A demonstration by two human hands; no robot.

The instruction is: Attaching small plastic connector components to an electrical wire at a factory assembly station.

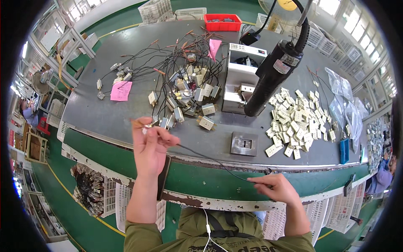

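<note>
A thin black cable (214,160) runs between my hands above the table's front edge. My left hand (150,147) is closed around one part of it, with a small white piece (145,129) at the fingertips. My right hand (275,187) pinches the cable further right and nearer to me. Just beyond my left hand lies a tangled heap of cables with cream and grey connectors (208,110). A square metal block (244,144) with a slotted middle sits on the table, past the cable. Right of it spreads a heap of small cream plastic parts (296,124).
A white bench machine (233,86) stands mid-table beside a slanted black cylinder (275,71). At the back is a red bin (222,25). Pink paper (121,91) lies left, clear plastic bags (342,96) right. White crates (110,197) stand below the table edge.
</note>
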